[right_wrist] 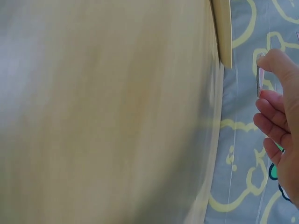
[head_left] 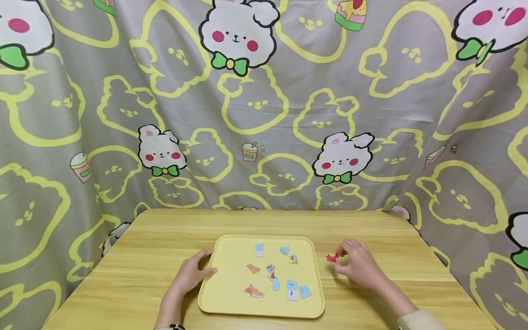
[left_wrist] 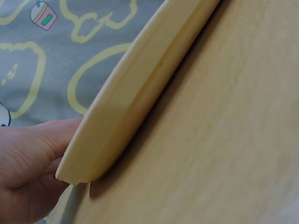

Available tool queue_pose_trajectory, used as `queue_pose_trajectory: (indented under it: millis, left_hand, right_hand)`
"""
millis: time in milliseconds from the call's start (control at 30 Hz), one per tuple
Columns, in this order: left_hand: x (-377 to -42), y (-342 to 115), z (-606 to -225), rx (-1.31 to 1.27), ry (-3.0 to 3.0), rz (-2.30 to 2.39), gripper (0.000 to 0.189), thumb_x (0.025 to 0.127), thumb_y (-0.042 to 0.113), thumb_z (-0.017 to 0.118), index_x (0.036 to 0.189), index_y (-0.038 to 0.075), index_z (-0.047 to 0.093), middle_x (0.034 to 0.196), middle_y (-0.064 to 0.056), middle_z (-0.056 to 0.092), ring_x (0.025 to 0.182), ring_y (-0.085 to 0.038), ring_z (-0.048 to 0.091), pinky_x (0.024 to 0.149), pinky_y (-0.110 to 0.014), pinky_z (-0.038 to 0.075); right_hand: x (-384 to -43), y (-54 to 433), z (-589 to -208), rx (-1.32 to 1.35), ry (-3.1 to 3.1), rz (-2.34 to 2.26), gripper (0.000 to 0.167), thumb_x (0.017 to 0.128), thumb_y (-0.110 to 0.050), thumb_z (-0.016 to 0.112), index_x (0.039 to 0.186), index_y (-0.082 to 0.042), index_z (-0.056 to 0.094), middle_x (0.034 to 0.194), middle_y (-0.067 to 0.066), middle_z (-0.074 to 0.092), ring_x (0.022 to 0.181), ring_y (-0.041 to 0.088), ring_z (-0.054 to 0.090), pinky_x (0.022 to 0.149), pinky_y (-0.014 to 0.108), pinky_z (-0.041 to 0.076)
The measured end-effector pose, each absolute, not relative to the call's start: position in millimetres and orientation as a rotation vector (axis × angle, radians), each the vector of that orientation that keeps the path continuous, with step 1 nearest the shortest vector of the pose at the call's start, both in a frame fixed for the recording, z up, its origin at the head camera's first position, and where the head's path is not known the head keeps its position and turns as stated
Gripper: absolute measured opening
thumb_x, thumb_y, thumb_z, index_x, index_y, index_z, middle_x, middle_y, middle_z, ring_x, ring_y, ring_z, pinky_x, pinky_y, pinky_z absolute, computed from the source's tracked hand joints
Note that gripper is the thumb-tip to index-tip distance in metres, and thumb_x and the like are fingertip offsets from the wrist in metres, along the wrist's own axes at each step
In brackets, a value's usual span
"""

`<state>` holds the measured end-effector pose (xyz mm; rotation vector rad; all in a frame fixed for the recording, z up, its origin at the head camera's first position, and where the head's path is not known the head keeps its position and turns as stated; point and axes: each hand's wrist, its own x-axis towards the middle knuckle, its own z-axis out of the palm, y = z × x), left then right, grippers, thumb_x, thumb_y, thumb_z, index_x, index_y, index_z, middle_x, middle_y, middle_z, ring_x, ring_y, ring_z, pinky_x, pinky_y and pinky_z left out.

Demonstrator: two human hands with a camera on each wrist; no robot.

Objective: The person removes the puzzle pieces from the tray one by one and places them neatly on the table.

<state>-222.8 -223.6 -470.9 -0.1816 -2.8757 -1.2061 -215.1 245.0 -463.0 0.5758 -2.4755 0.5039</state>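
Right hand pinches red piece between thumb and fingers, just right of yellow tray. Left hand grips left tray rim: brace against sliding. Handle piece by edge, unbent; avoid nudging loose pieces in tray.

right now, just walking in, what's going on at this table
A person is handling small, colourful flat pieces at a wooden table. The left hand holds the left edge of a yellow tray, while the right hand pinches a small red piece just beyond the tray's right side. Other pieces, including blue and orange ones, lie scattered on the tray.
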Motion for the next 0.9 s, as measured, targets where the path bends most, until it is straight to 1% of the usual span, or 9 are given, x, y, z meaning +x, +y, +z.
queue_pose_trajectory:
  millis: [267, 433, 600, 733, 900]
  left_hand:
    - [-220.3, -224.2, -471.6, -0.184, -2.862, -1.204, 0.063, 0.083, 0.023, 0.078, 0.138, 0.006, 0.054, 0.142, -0.022, 0.053, 0.136, -0.047, 0.042, 0.112, -0.063, 0.034]
    - [-220.4, -223.9, -471.3, -0.192, -2.862, -1.201, 0.063, 0.083, 0.023, 0.078, 0.138, 0.007, 0.054, 0.143, -0.022, 0.053, 0.136, -0.047, 0.043, 0.111, -0.063, 0.036]
    - [-222.3, -225.3, -472.2, -0.198, -2.848, -1.201, 0.063, 0.082, 0.023, 0.078, 0.138, 0.007, 0.054, 0.142, -0.022, 0.053, 0.135, -0.048, 0.043, 0.11, -0.064, 0.036]
    - [-220.9, -226.0, -473.7, -0.178, -2.857, -1.212, 0.063, 0.082, 0.023, 0.078, 0.138, 0.007, 0.054, 0.142, -0.022, 0.053, 0.135, -0.048, 0.043, 0.112, -0.064, 0.035]
    - [-221.7, -226.0, -475.3, -0.186, -2.857, -1.198, 0.063, 0.082, 0.024, 0.078, 0.137, 0.007, 0.055, 0.142, -0.023, 0.053, 0.135, -0.048, 0.043, 0.112, -0.064, 0.034]
  right_hand:
    - [-213.8, 249.5, -466.2, 0.56, -2.513, 0.466, 0.033, 0.064, -0.022, 0.088, 0.079, -0.019, 0.059, 0.076, -0.012, 0.055, 0.076, 0.003, 0.049, 0.074, 0.029, 0.036]
    - [-213.7, 248.4, -465.0, 0.58, -2.508, 0.418, 0.033, 0.062, -0.021, 0.088, 0.079, -0.018, 0.059, 0.075, -0.011, 0.057, 0.075, 0.005, 0.05, 0.072, 0.028, 0.037]
    - [-216.0, 245.1, -464.7, 0.587, -2.543, 0.387, 0.03, 0.062, -0.022, 0.086, 0.077, -0.018, 0.06, 0.076, -0.011, 0.058, 0.077, 0.007, 0.054, 0.075, 0.031, 0.04]
    - [-214.9, 243.2, -468.0, 0.581, -2.586, 0.359, 0.029, 0.063, -0.024, 0.084, 0.074, -0.02, 0.058, 0.075, -0.013, 0.056, 0.078, 0.008, 0.055, 0.074, 0.03, 0.038]
    - [-213.5, 243.5, -472.1, 0.572, -2.588, 0.36, 0.03, 0.062, -0.024, 0.084, 0.071, -0.021, 0.056, 0.07, -0.014, 0.053, 0.073, 0.003, 0.048, 0.069, 0.025, 0.035]
